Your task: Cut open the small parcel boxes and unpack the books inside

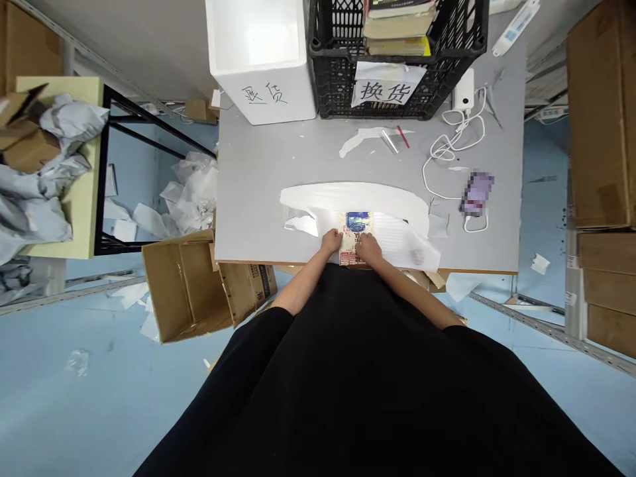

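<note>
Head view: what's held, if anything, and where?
Printed item: left hand at its left edge, right hand on its right side; actual grip unclear.

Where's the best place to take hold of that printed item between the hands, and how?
Probably by its two long edges, coming in from left and right. The printed item looks flat and rectangular, its long sides running away from the person, over a white sheet. The left hand is at its left edge; the right hand overlaps its right side.
</note>
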The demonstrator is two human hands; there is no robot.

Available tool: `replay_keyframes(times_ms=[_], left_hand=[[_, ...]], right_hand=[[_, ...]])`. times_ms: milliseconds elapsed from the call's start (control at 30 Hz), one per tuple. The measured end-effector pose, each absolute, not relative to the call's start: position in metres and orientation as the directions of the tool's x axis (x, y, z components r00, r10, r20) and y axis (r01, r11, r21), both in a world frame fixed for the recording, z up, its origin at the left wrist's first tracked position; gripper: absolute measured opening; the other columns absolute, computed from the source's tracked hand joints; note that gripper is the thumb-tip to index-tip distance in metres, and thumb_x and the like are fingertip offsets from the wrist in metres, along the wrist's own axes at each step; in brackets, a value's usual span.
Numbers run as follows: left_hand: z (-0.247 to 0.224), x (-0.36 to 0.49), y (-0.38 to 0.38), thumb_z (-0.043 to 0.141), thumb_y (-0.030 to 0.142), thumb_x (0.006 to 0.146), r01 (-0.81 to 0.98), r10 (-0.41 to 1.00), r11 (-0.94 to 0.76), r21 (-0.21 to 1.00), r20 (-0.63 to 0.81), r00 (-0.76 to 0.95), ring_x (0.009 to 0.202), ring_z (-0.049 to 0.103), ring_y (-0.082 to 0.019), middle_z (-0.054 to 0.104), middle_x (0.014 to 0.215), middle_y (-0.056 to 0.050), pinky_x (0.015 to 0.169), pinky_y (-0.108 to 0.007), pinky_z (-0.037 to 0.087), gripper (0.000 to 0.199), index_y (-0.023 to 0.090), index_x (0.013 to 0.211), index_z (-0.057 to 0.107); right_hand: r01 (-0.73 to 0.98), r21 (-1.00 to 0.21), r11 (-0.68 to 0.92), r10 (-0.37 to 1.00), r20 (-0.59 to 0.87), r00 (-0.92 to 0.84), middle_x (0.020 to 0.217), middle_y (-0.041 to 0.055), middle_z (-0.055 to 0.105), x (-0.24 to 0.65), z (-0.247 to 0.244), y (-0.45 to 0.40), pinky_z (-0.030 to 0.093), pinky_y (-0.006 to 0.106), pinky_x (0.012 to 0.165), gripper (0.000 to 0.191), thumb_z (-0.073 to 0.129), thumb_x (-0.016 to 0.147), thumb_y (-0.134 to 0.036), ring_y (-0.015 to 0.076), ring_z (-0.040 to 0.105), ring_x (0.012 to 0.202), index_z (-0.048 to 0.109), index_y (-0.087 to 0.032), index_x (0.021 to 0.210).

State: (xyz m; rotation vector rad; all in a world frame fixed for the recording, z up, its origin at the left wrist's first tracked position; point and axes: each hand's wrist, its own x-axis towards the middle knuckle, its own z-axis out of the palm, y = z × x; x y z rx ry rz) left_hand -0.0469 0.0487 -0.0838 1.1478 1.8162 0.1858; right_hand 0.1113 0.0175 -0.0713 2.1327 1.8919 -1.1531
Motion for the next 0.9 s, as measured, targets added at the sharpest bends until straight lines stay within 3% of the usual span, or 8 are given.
replay_keyframes(times_ms=[133, 233, 467, 733, 900], left_hand=[[-0.092, -0.054, 0.046, 0.059, 0.018, 0.088, 0.663, 0.769, 0.522, 0.537, -0.632, -0.093, 0.106, 0.067, -0.025, 0.074, 0.103, -0.010, 0.097, -0.035, 0.047, 0.014, 0.018, 0.099, 0.067], [-0.095, -0.055, 0.044, 0.058, 0.020, 0.089, 0.671, 0.772, 0.512, 0.536, -0.630, -0.085, 0.105, 0.067, -0.024, 0.075, 0.105, -0.010, 0.096, -0.034, 0.048, 0.019, 0.017, 0.104, 0.068], [-0.099, -0.055, 0.039, 0.057, 0.022, 0.091, 0.665, 0.783, 0.521, 0.536, -0.609, -0.122, 0.112, 0.066, -0.023, 0.074, 0.117, -0.009, 0.098, -0.032, 0.048, 0.022, 0.018, 0.108, 0.069], [-0.097, -0.042, 0.033, 0.057, 0.021, 0.090, 0.673, 0.820, 0.509, 0.537, -0.540, -0.189, 0.105, 0.067, -0.024, 0.075, 0.106, -0.010, 0.095, -0.035, 0.049, 0.020, 0.018, 0.106, 0.068], [-0.099, -0.042, 0.037, 0.061, 0.013, 0.084, 0.569, 0.807, 0.559, 0.604, -0.553, -0.206, 0.100, 0.069, -0.021, 0.076, 0.101, -0.006, 0.095, -0.031, 0.049, 0.030, 0.017, 0.112, 0.070]], right_hand=[[0.750, -0.409, -0.520, 0.783, -0.579, 0.227, 0.116, 0.0158, 0.058, 0.146, -0.086, 0.015, 0.045, 0.044, 0.098, 0.029, 0.052, 0.082, -0.020, 0.0301, 0.055, 0.111, 0.055, -0.016, 0.111], [0.620, -0.429, -0.658, 0.690, -0.673, 0.267, 0.106, 0.0120, 0.062, 0.159, -0.093, 0.018, 0.047, 0.041, 0.096, 0.029, 0.056, 0.078, -0.021, 0.0288, 0.058, 0.107, 0.054, -0.018, 0.107], [0.505, -0.491, -0.710, 0.660, -0.714, 0.233, 0.096, 0.0075, 0.068, 0.162, -0.103, 0.022, 0.049, 0.033, 0.087, 0.024, 0.054, 0.070, -0.013, 0.0236, 0.063, 0.096, 0.059, -0.019, 0.093], [0.349, -0.508, -0.788, 0.606, -0.740, 0.292, 0.091, 0.0066, 0.066, 0.152, -0.107, 0.020, 0.051, 0.030, 0.075, 0.021, 0.060, 0.068, -0.019, 0.0214, 0.062, 0.087, 0.058, -0.019, 0.090], [0.242, -0.514, -0.823, 0.568, -0.757, 0.323, 0.087, 0.0051, 0.063, 0.160, -0.104, 0.023, 0.049, 0.027, 0.069, 0.020, 0.063, 0.072, -0.022, 0.0178, 0.060, 0.081, 0.054, -0.021, 0.089]])
